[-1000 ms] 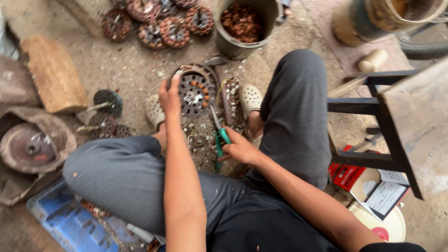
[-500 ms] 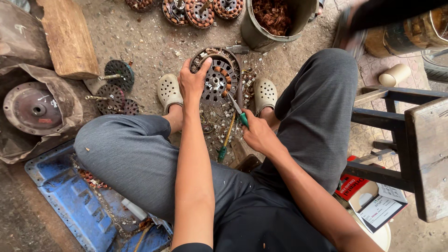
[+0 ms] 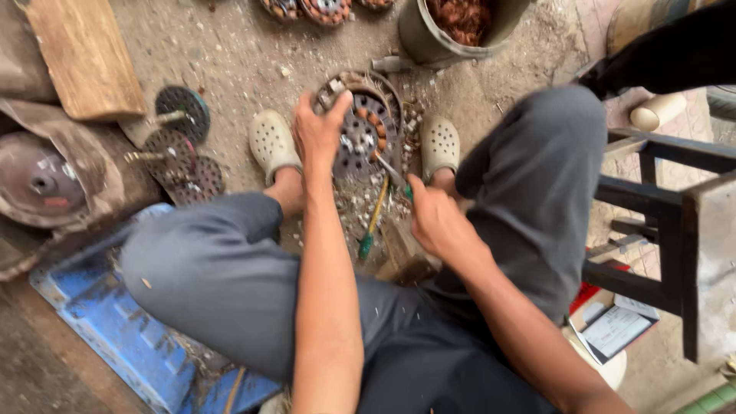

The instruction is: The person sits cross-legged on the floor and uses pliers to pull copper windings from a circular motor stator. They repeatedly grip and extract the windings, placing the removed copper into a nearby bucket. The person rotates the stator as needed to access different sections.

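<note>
Since half a second ago the view has closed in on the work and slid a little, so the metal bucket [image 3: 429,38] now sits cut off at the top edge, while both hands keep to the same round part between the feet; the right hand's tool has tipped closer to the part's face.

Grey trousers [image 3: 222,276] fill most of the lower picture, knees spread wide, with pale perforated clogs [image 3: 272,142] planted on the dirt floor [image 3: 230,54] to either side of the work; a blue plastic sheet [image 3: 100,322] lies under the left thigh; a dark wooden stool [image 3: 675,222] stands at the right; a wooden block [image 3: 84,57] rests at top left, with three small slotted discs on shafts [image 3: 180,149] just below it.

Between the clogs stands the motor stator [image 3: 368,130], a round slotted disc tilted up toward the camera, copper windings showing in its slots; the left arm runs straight out and the left hand [image 3: 318,134] clamps over the stator's left rim, fingers curled over the top edge; the right forearm comes in from lower right, and the right hand [image 3: 433,218] is closed around a small green-handled tool [image 3: 395,176] whose metal tip touches the stator's lower right face; a yellow-and-green screwdriver [image 3: 373,218] lies loose on the ground just below the stator, between the two wrists.
</note>
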